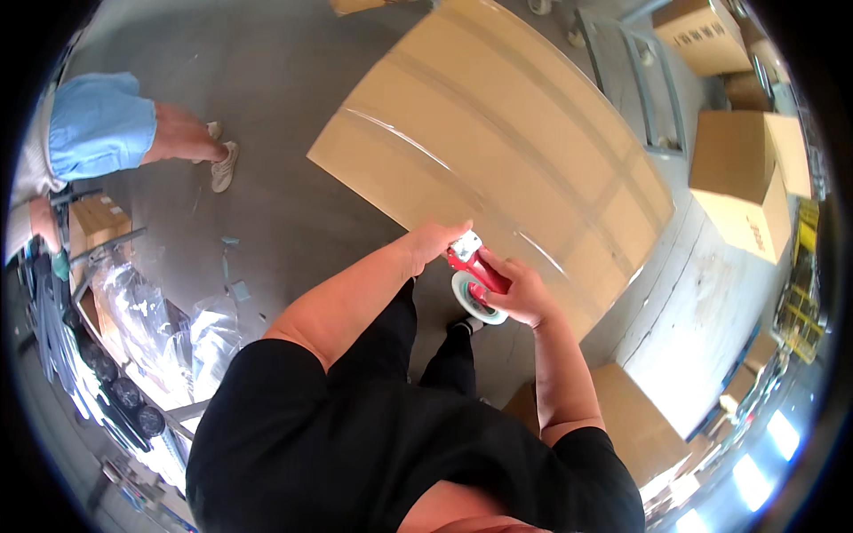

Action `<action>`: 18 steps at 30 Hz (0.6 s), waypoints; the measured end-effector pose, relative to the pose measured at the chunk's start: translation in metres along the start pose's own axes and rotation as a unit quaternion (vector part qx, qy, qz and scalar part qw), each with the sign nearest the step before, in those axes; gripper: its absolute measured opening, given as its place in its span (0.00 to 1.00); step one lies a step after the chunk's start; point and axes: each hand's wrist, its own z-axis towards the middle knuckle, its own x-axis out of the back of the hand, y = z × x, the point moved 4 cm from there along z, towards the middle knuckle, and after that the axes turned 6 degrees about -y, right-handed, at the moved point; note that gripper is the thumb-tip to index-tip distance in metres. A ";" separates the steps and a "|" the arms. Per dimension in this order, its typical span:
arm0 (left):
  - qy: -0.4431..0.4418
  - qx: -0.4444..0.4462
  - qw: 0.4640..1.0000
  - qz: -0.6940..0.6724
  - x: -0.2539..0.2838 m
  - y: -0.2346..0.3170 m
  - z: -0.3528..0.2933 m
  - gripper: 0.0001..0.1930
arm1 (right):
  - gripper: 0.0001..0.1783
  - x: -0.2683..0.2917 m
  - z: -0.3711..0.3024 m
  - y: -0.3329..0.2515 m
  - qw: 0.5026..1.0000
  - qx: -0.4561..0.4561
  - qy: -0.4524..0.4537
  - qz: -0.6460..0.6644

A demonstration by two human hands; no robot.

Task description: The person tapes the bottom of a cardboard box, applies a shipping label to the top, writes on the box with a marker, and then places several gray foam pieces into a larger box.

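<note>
A red hand-held tape dispenser (494, 273) with a pale roll of tape (464, 296) is between my hands, over the near edge of a large flat-topped cardboard box (498, 133). My right hand (524, 293) is wrapped round its red handle. At the dispenser's pale front end, my left hand (433, 242) is closed with the thumb pointing forward. Whether those fingers also pinch the tape's end is too small to tell. Strips of shiny clear tape run across the box top.
Other cardboard boxes stand on the right, an open one (742, 169) among them, near a grey metal frame (653, 89). At left, another person (102, 129) in blue shorts stands beside a cart with clear plastic wrap (133, 293). A brown box (635, 417) lies behind my right arm.
</note>
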 end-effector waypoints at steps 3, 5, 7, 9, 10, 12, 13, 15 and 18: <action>0.008 0.014 0.996 -0.093 0.055 -0.029 0.013 0.24 | 0.36 -0.015 0.033 -0.035 0.984 0.017 0.007 -0.179; -0.026 -0.015 0.975 -0.221 0.085 -0.057 0.028 0.23 | 0.37 -0.026 0.050 -0.045 0.966 0.060 0.016 -0.253; -0.048 -0.093 0.953 -0.284 0.104 -0.069 0.030 0.21 | 0.36 -0.039 0.061 -0.060 0.962 0.071 0.007 -0.264; 0.011 -0.109 0.967 -0.230 0.131 -0.078 0.035 0.15 | 0.36 -0.054 0.069 -0.066 0.946 0.045 -0.008 -0.322; 0.052 -0.085 0.991 -0.093 0.144 -0.058 0.019 0.13 | 0.36 -0.063 0.068 -0.066 0.945 0.046 -0.012 -0.322; 0.145 -0.097 0.977 0.125 0.192 -0.040 0.008 0.11 | 0.38 -0.083 0.059 -0.059 0.939 -0.016 0.016 -0.343; 0.197 -0.136 0.949 0.207 0.231 -0.029 0.008 0.11 | 0.38 -0.089 0.054 -0.056 0.939 -0.011 0.017 -0.344; 0.264 -0.156 0.919 0.250 0.298 0.013 -0.023 0.12 | 0.37 -0.092 0.040 -0.031 0.924 -0.069 0.010 -0.377; 0.339 -0.098 0.870 0.344 0.396 0.029 -0.041 0.18 | 0.37 -0.091 0.025 0.006 0.908 -0.136 -0.013 -0.396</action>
